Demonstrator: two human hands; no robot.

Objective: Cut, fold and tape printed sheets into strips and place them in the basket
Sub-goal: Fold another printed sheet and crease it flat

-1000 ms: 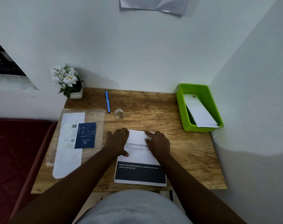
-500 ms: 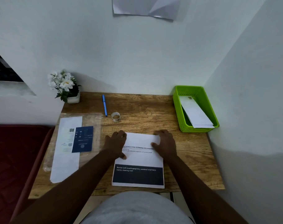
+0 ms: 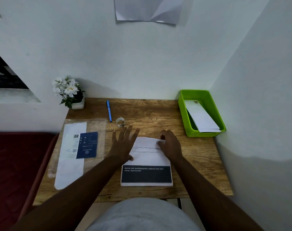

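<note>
Step in hand, as I judge it: folding — the printed sheet [image 3: 146, 160] lies at the middle of the bench's [image 3: 197, 157] near edge, its far edge already turned over into a doubled band, its dark printed panel towards the person.

Right hand [image 3: 170, 145]: fingers curled down on the far right part of the sheet, pressing or pinching the folded edge. Whether the thumb is under the paper cannot be told from this view.

Left hand [image 3: 123, 145]: wide, fingers straight and spread, holding nothing. It sits over the sheet's far left corner, fingertips pointing towards the tape roll [image 3: 120, 122]; whether the palm touches the paper is unclear.

Tape roll stands just beyond the left fingertips, toward the bench's far edge, beside a blue pen [image 3: 109, 110]. No scissors visible.

Green basket [image 3: 183, 114] occupies the far right corner and already holds finished white strips [image 3: 201, 116].

Along the left edge: a clear sleeve with a long white slip and a dark blue card [image 3: 87, 145]. Potted white flowers [image 3: 69, 90] at the far left corner.

Next move, by judgement — the fold needs holding flat with the right hand while the left fetches the tape. Releasing the crease early would likely let the paper spring open. Task looks partway done: some strips are binned, this sheet is not yet taped.
</note>
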